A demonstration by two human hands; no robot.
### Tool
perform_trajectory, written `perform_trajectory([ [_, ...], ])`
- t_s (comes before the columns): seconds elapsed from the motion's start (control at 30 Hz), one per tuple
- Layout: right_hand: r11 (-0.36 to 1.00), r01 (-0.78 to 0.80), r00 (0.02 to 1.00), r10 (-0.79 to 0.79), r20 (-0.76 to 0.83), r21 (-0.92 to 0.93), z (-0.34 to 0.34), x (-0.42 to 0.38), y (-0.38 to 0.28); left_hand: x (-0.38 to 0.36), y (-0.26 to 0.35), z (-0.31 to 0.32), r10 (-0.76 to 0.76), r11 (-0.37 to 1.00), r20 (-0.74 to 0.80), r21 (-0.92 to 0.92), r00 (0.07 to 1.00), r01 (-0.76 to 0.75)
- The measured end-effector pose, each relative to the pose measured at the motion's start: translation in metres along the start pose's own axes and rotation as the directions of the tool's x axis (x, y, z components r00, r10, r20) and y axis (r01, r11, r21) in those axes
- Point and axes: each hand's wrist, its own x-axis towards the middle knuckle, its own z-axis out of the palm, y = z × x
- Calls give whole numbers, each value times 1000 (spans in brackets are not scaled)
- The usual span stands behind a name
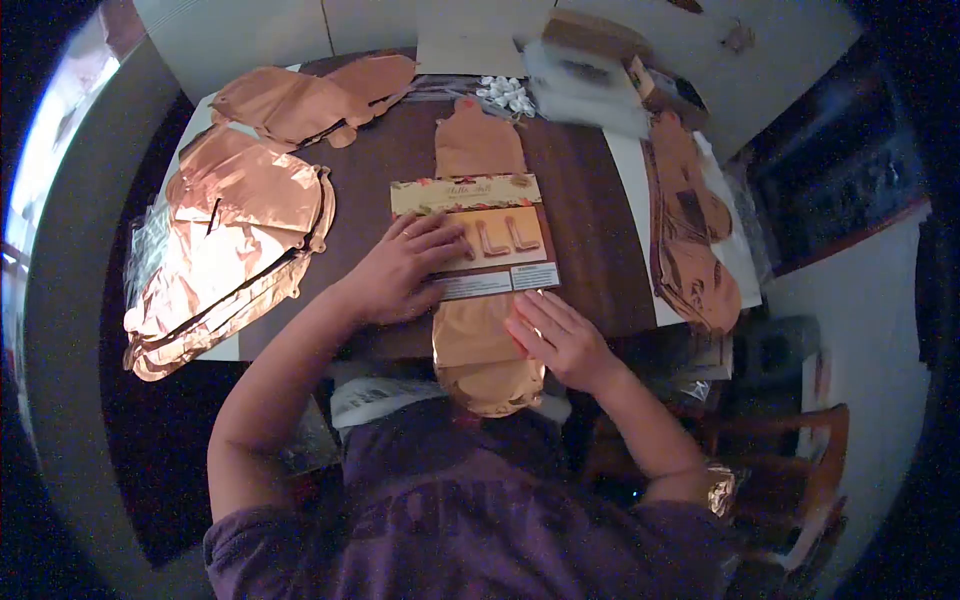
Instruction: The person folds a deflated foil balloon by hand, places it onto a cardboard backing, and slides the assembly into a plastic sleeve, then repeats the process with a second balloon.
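A flat package (520, 247) with a leaf-patterned header, pictured letter balloons and a white label lies over a rose-gold foil balloon (480, 140). The balloon's lower part (480, 350) shows below the package and reaches the table's near edge. My left hand (405, 265) rests on the left side of the package, fingers laid out flat, covering part of the picture. At the package's lower right corner is my right hand (565, 340), its fingers pressed together above the foil. A small red-orange bit shows at its thumb side; what it belongs to is hidden.
Flat rose-gold foil balloons (240, 200) are piled on the left. Another foil balloon (320, 95) lies at the back left, and more foil (690, 230) on the right. White flower-like pieces (507, 95), blurred clear plastic (585, 85) and a box (670, 90) are at the back.
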Motion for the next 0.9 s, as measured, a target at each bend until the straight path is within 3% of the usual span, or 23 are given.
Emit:
perform_trajectory([
  [0.27, 998, -22, 995, 27, -100, 51, -4, -6, -5, 3, 9, 8, 66, 998, 7, 13, 998, -66],
  [0.37, 998, -19, 990, 27, -139, 63, -3, -6, -6, 0, 11, 5, 105, 992, 84, -78, 991, -98],
  [0.47, 997, -15, 985, 29, -170, 80, -4, -4, -7, 0, 15, 1, 106, 987, 60, -131, 993, -97],
  [0.77, 989, -49, 980, 76, -186, 143, 4, -14, -8, 8, 10, 6, 193, 972, 108, -160, 975, -174],
  [0.9, 992, -25, 971, 54, -232, 126, 10, -17, -8, 16, 7, 7, 202, 979, 90, -37, 975, -199],
])
